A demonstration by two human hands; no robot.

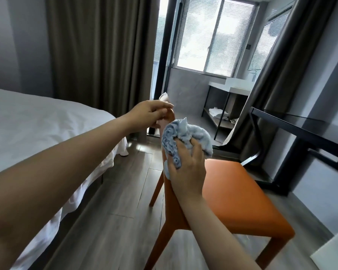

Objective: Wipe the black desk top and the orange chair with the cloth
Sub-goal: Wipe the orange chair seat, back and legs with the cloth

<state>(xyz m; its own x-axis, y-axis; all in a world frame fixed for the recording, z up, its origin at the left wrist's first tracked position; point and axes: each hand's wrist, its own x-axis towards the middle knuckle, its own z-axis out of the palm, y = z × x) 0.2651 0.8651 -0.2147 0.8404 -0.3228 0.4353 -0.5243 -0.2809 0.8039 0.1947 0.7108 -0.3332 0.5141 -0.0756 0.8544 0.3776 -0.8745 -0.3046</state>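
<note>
Nearest the camera, the right hand [185, 172] reaches in from the lower edge. Its fingers curl round a bunched light-blue cloth [189, 135] and press it against the upper part of the backrest of the orange chair [238, 191]. The chair stands on the grey wood-look floor [125, 182], its backrest seen almost edge-on and its padded seat stretching to the right. A little further out, the left hand [150, 113] comes across from the left on a bare forearm and grips the top end of the backrest, fingers bent over it and thumb underneath, just above the cloth. To the left of the chair is a bed [37, 123] with white sheets hanging down its side. To the right, apart from the seat, stands the black desk [304, 131], its glossy top bare where it shows. Beyond them a long brown curtain [98, 51] covers the far wall. Next to it an opening leads to a tiled corner with a window [209, 36] behind blinds, and below that a black-framed stand [222, 94] has white towels [219, 113] on its low shelf.
</note>
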